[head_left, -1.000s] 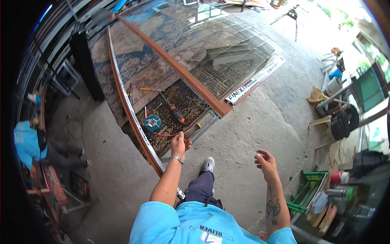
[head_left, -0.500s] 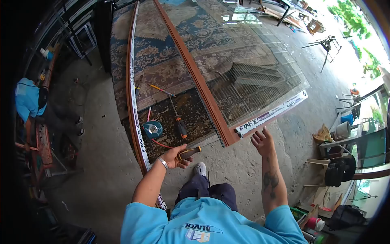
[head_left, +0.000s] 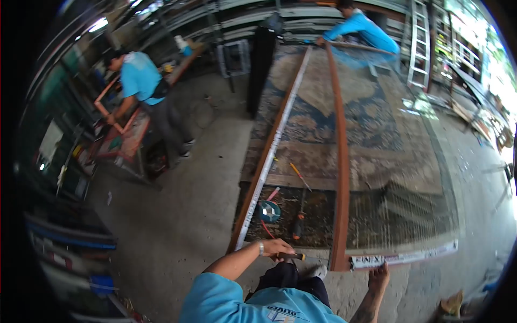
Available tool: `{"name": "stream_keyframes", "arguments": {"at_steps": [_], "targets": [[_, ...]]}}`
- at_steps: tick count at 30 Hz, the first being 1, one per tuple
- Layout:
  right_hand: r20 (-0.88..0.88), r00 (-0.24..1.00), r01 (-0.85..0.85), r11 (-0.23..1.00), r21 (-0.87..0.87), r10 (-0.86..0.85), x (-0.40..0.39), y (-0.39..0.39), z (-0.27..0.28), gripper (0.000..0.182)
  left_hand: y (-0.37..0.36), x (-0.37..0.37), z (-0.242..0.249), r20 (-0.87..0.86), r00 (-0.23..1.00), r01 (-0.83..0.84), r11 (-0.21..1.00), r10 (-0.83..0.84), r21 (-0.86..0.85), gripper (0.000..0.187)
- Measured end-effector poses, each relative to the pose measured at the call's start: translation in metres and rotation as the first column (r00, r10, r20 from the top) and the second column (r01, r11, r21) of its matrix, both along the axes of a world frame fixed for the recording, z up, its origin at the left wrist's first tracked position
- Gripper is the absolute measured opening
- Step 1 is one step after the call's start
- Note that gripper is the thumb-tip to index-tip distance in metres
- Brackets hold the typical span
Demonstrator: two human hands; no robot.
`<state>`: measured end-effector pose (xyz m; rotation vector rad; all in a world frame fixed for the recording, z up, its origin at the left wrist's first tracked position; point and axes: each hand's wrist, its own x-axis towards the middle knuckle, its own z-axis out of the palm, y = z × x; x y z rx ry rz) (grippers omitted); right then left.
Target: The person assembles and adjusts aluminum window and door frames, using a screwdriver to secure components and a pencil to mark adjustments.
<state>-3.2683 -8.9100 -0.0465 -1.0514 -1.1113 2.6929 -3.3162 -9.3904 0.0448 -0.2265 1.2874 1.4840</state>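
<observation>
My left hand is wrapped round a screwdriver with a dark and yellow handle, near the lower left of the frame pieces. My right hand has its fingers pressed at the lower edge of the short frame piece with white printed tape. A long brown profile meets that piece at its left end. Another long profile with white tape lies further left. Between the long pieces are a teal tape measure, an orange and black screwdriver and a pencil. A glass pane lies on the right.
A patterned carpet covers much of the table. One person in a blue shirt leans over the far end. Another person works at a red bench on the left. A ladder stands at the back right.
The view has swung left and up, bringing both people into fuller view. My right hand has gone from open beside the short frame piece to closed at its edge.
</observation>
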Motion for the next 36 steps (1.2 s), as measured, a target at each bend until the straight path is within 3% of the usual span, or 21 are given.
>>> {"name": "stream_keyframes", "arguments": {"at_steps": [2, 6, 7, 8, 10, 16, 18, 20, 22, 28, 30, 32, 34, 36], "targets": [[0.061, 0.998, -0.004, 1.0, -0.005, 0.005, -0.002, 0.0, 0.004, 0.017, 0.0, 0.0, 0.005, 0.026, 1.0, -0.013, 0.998, 0.015, -0.061, 0.031], [-0.018, 1.0, 0.004, 0.994, 0.11, -0.002, -0.012, -0.02, 0.033, 0.024, -0.002, -0.004, -0.008, 0.08, 0.996, -0.027, 0.999, 0.023, 0.041, 0.029], [-0.017, 0.999, 0.032, 0.984, 0.177, -0.03, -0.008, -0.03, 0.05, 0.024, -0.003, -0.005, -0.013, 0.091, 0.996, -0.023, 0.998, 0.017, 0.058, 0.028], [0.11, 0.981, 0.144, 0.976, 0.164, -0.163, -0.014, -0.07, 0.129, 0.025, -0.002, -0.003, -0.018, 0.085, 0.996, -0.034, 0.997, 0.029, 0.063, 0.028], [0.058, 0.998, -0.017, 0.974, 0.224, 0.004, -0.009, -0.045, 0.095, 0.03, -0.001, -0.002, -0.025, 0.121, 0.993, -0.022, 0.996, 0.011, 0.09, 0.027], [0.013, 0.999, -0.036, 0.973, 0.229, 0.033, -0.016, -0.039, 0.078, 0.033, -0.009, 0.003, -0.021, 0.108, 0.994, -0.029, 0.997, 0.022, 0.067, 0.031], [-0.038, 0.995, -0.085, 0.984, 0.158, 0.092, -0.011, -0.018, 0.046, 0.036, -0.013, 0.002, -0.019, 0.074, 0.996, -0.053, 0.995, 0.047, 0.089, 0.03], [-0.166, 0.985, -0.032, 0.997, 0.071, 0.043, -0.016, -0.01, 0.034, 0.025, -0.009, -0.002, -0.023, 0.084, 0.996, -0.005, 0.999, 0.001, 0.053, 0.029], [-0.113, 0.988, 0.117, 0.986, 0.117, -0.104, -0.025, -0.048, 0.071, 0.023, -0.003, -0.006, -0.02, 0.052, 0.996, -0.075, 0.996, 0.073, 0.041, 0.029], [-0.065, 0.988, 0.142, 0.988, 0.063, -0.138, -0.048, -0.05, 0.065, 0.01, -0.006, -0.013, -0.027, -0.002, 0.997, -0.074, 0.992, 0.074, 0.103, 0.035], [-0.076, 0.976, 0.211, 0.973, 0.097, -0.204, -0.052, -0.049, 0.058, 0.009, -0.004, -0.017, -0.018, 0.064, 0.998, -0.015, 0.997, 0.01, 0.074, 0.035], [-0.117, 0.968, 0.236, 0.964, 0.12, -0.222, -0.052, -0.04, 0.041, 0.011, 0.001, -0.023, 0.0, 0.172, 0.982, 0.088, 0.994, -0.076, -0.064, 0.038], [-0.089, 0.982, 0.172, 0.983, 0.068, -0.165, -0.05, -0.044, 0.055, 0.012, -0.001, -0.026, -0.029, 0.265, 0.957, 0.116, 0.993, -0.118, 0.022, 0.036], [-0.14, 0.96, 0.256, 0.963, 0.083, -0.243, -0.051, -0.049, 0.057, 0.019, -0.003, -0.032, -0.025, 0.268, 0.946, 0.177, 0.983, -0.181, 0.037, 0.035]]}}
